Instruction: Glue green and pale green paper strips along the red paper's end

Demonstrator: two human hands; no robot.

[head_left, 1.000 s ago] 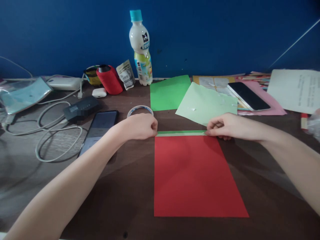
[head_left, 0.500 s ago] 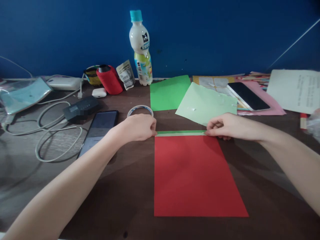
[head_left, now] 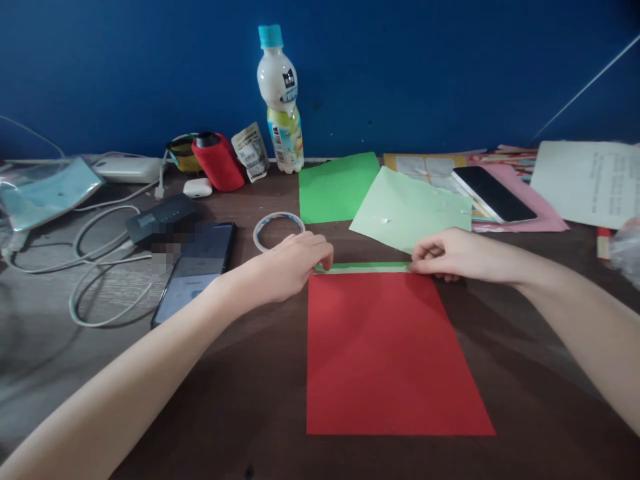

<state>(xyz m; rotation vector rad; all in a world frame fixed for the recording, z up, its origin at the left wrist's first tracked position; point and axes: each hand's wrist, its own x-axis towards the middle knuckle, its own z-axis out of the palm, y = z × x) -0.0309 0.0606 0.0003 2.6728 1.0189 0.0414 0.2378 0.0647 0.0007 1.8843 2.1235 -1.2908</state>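
A red sheet of paper (head_left: 390, 353) lies flat on the dark table. Along its far edge runs a narrow green strip (head_left: 367, 267) with a pale lower border. My left hand (head_left: 300, 263) is at the strip's left end, its fingers curled down onto it. At the right end, my right hand (head_left: 440, 255) pinches the strip between thumb and fingers. Just beyond the hands lie a pale green sheet (head_left: 410, 210) and a bright green sheet (head_left: 337, 187). A ring-shaped roll of tape (head_left: 259, 233) rests behind my left hand.
A phone (head_left: 195, 267) and looped cables (head_left: 75, 293) lie left of my left forearm. Against the blue wall stands a bottle (head_left: 285, 127). Another phone (head_left: 495, 193) lies on papers at the back right, near a white sheet (head_left: 585, 180).
My left hand has shifted slightly right along the strip, its fingers now over the strip's end, and more of the tape roll shows. My right hand stays at the right end.
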